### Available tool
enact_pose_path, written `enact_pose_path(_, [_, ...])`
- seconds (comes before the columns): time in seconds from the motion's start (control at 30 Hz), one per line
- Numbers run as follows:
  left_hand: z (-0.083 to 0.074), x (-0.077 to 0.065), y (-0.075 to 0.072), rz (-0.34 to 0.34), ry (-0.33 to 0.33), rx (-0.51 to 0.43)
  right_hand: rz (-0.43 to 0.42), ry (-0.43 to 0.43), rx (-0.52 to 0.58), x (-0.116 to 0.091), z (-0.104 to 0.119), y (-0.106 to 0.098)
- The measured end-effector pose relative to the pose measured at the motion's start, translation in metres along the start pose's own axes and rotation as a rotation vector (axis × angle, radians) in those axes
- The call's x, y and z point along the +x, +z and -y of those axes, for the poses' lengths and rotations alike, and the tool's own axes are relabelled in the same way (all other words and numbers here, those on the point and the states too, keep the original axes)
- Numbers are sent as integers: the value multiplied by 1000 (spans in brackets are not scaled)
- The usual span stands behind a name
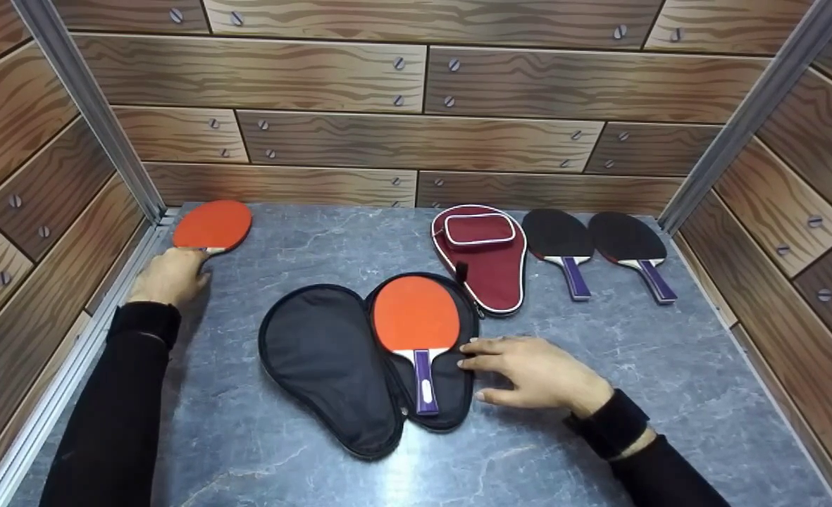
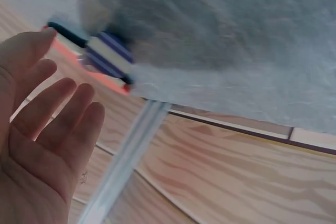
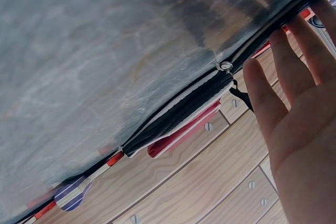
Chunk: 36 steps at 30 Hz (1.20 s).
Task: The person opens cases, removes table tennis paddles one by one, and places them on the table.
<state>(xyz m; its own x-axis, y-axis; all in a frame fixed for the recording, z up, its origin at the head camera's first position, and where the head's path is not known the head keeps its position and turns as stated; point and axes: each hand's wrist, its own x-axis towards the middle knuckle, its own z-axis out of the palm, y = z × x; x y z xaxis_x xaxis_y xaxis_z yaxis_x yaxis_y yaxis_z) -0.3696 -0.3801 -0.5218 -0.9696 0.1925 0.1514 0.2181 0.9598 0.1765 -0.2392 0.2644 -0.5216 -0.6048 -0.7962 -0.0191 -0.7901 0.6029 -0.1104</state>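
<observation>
At the far left, my left hand [image 1: 169, 274] reaches over the handle of an orange-faced table tennis paddle [image 1: 213, 224]. In the left wrist view that hand's fingers [image 2: 79, 109] are loosely bent beside the striped handle end [image 2: 109, 55], not wrapped round it. A black paddle case [image 1: 320, 352] lies unzipped and spread flat in the middle. Inside its right half rests another orange paddle [image 1: 417, 313], purple handle toward me. My right hand [image 1: 546, 373] has its fingers extended at the case's right edge; whether the fingertips touch it is hard to tell.
A red paddle case [image 1: 482, 274] with white piping and a small front pocket lies behind the black one. To its right are two black-faced paddles [image 1: 558, 236] with purple handles. Wood-patterned walls [image 1: 416, 84] and metal posts [image 1: 98, 113] enclose the grey marbled table [image 1: 317, 239].
</observation>
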Motion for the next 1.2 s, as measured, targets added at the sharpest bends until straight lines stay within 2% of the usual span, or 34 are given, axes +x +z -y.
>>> enact_pose_path(0.03, [-14,-10,-12,0,12,28,0,0,-2,0,0,0])
enact_pose_path(0.1, [-35,-16,-24,-8,43,32,-1,-1,-6,0,0,1])
enact_pose_path(0.23, [-60,-13,-35,9,75,41,0,-1,-8,0,0,1])
enact_pose_path(0.37, [-83,-7,-39,4,113,40,5,3,-7,0,0,1])
enact_pose_path(0.53, [-111,-4,-44,-48,181,50,11,4,-4,0,1,0])
enact_pose_path(0.93, [-179,-11,-49,-184,372,125,4,1,-5,0,1,-1])
enact_pose_path(1.2, [-217,-20,-47,-175,447,171,-9,-5,-12,0,0,-1])
